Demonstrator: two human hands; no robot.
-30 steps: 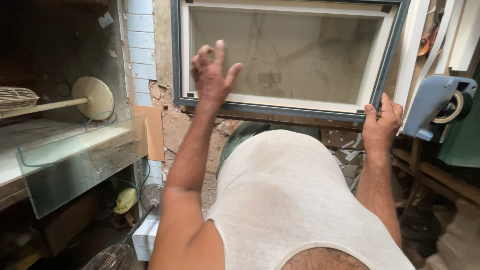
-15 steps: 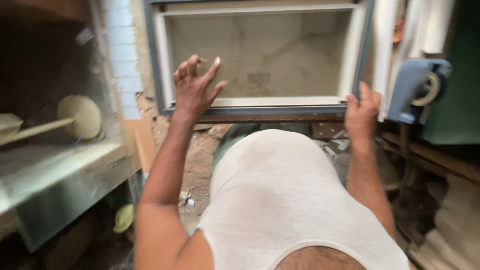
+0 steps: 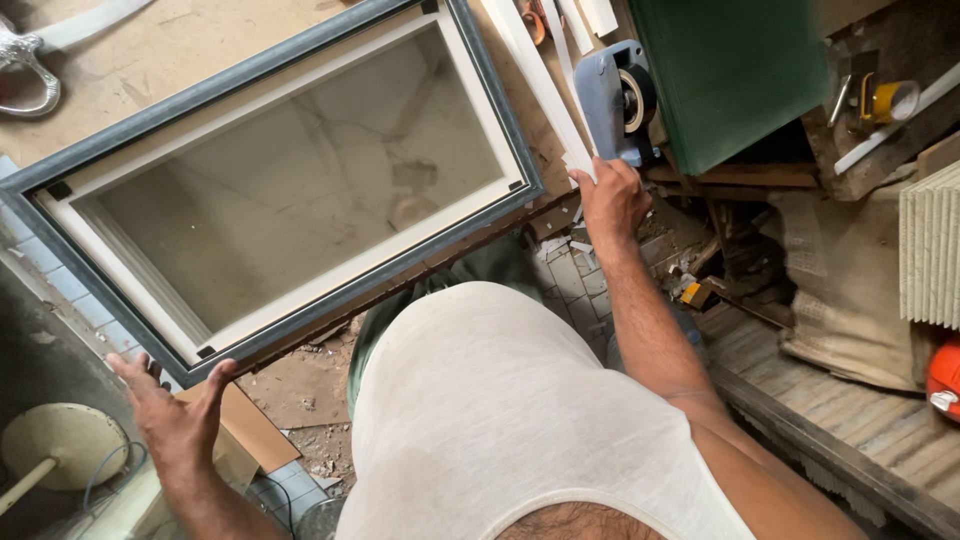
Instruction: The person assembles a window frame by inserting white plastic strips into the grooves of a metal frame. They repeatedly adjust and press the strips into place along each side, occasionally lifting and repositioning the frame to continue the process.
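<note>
Left hand (image 3: 175, 420) grip clamped on window frame (image 3: 300, 300) corner, right hand (image 3: 610, 200) grip on white strips (image 3: 540, 85) (blue tape dispenser (image 3: 610, 100) beside)

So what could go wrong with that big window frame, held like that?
The window frame is held only at two corners, by the left hand and the right hand, so it might twist or slip. Its right corner sits close to the white strips and grey tool and could knock them. The rubble underfoot may trip.

I see soft, even daylight, mild glare on the glass pane (image 3: 300, 170), dim lower-left corner, slight blur.
</note>
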